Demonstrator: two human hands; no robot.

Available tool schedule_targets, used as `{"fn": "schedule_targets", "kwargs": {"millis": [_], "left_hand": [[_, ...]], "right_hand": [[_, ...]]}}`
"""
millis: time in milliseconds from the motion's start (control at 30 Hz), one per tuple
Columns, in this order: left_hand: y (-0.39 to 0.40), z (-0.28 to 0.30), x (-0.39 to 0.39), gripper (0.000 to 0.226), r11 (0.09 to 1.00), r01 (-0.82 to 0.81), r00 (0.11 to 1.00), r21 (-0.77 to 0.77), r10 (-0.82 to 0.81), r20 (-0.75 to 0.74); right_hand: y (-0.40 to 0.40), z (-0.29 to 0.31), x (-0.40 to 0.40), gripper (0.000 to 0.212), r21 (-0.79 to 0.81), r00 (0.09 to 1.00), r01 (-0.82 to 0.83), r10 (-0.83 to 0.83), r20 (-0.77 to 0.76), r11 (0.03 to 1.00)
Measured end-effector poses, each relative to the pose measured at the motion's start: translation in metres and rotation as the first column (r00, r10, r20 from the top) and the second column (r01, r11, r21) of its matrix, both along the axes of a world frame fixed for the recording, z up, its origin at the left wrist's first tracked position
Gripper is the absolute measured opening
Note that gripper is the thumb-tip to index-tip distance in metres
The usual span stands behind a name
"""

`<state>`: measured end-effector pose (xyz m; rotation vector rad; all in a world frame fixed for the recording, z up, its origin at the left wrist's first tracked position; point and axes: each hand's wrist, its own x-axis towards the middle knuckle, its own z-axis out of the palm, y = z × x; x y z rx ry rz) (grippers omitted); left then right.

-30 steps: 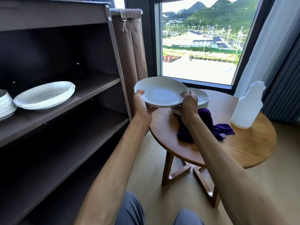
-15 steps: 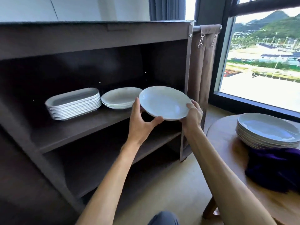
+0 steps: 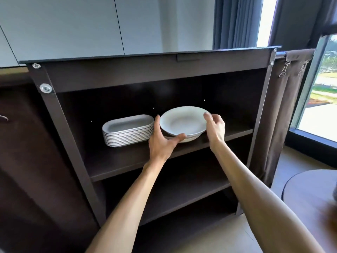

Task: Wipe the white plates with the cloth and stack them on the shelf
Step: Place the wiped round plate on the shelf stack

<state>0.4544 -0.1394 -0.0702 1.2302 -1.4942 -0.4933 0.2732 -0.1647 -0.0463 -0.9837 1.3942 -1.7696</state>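
We grip the round white plate (image 3: 183, 123) by opposite rims, left hand (image 3: 161, 141) and right hand (image 3: 215, 129); it hovers just above the round stack (image 3: 189, 139); lower straight down.

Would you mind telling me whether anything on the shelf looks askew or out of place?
Nothing stands out. The round plate, held by the left hand and right hand, sits over the round stack, beside the neatly stacked oblong dishes.

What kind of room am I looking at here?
Probably a lived-in apartment or hotel-style room, not a commercial kitchen: a dark fabric-sided shelf unit holding stacked white dishes, long grey curtains at a large window, and a round wooden table.
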Motion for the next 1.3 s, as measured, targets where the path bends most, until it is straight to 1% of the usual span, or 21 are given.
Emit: {"fn": "schedule_targets", "kwargs": {"millis": [100,167,267,300,400,467,533,600,633,933,1067,1233,1300], "left_hand": [[-0.007,-0.001,-0.002,0.104,0.998,-0.059,0.998,0.014,0.058,0.036],[-0.009,-0.002,-0.003,0.099,0.997,-0.078,0.995,0.004,0.077,0.07],[-0.008,-0.006,-0.005,0.103,0.995,-0.095,0.987,-0.034,0.098,0.129],[-0.009,-0.007,-0.005,0.103,0.994,-0.105,0.983,-0.041,0.11,0.146],[-0.014,-0.01,-0.006,0.097,0.992,-0.121,0.976,-0.02,0.123,0.179],[-0.017,-0.011,-0.006,0.086,0.992,-0.129,0.971,0.012,0.124,0.204],[-0.02,-0.011,-0.006,0.069,0.991,-0.131,0.973,0.03,0.122,0.197],[-0.022,-0.012,-0.006,0.057,0.991,-0.13,0.976,0.04,0.121,0.18],[-0.023,-0.012,-0.006,0.055,0.991,-0.13,0.977,0.041,0.121,0.174],[-0.021,-0.014,-0.006,0.066,0.993,-0.122,0.985,0.008,0.12,0.124],[-0.021,-0.013,-0.006,0.062,0.99,-0.141,0.983,-0.004,0.14,0.118],[-0.021,-0.013,-0.007,0.056,0.986,-0.165,0.978,-0.009,0.165,0.129],[-0.021,-0.014,-0.007,0.055,0.986,-0.169,0.976,0.001,0.167,0.136]], "right_hand": [[-0.009,-0.001,0.0,0.038,0.026,1.0,-0.024,0.025,-0.015,0.999],[-0.013,-0.005,0.0,0.042,0.049,0.999,-0.04,0.04,0.002,0.998],[-0.02,-0.009,0.003,0.046,0.062,0.995,-0.041,0.036,0.093,0.997],[-0.022,-0.008,0.005,0.043,0.068,0.992,-0.033,0.024,0.124,0.997],[-0.029,-0.004,0.008,0.025,0.088,0.988,-0.014,0.0,0.155,0.996],[-0.033,-0.005,0.01,0.03,0.098,0.985,-0.002,-0.015,0.169,0.995],[-0.035,-0.008,0.011,0.036,0.109,0.984,0.01,-0.029,0.178,0.994],[-0.037,-0.008,0.012,0.035,0.12,0.985,0.023,-0.043,0.167,0.992],[-0.037,-0.008,0.012,0.034,0.125,0.987,0.024,-0.044,0.156,0.992],[-0.038,-0.005,0.008,0.035,0.164,0.998,0.025,-0.034,0.058,0.986],[-0.04,-0.004,0.012,0.035,0.159,0.995,0.025,-0.04,0.093,0.987],[-0.042,-0.011,0.018,0.033,0.141,0.998,0.058,-0.055,-0.023,0.988],[-0.041,-0.014,0.018,0.036,0.116,0.998,0.062,-0.058,-0.036,0.991]]}}
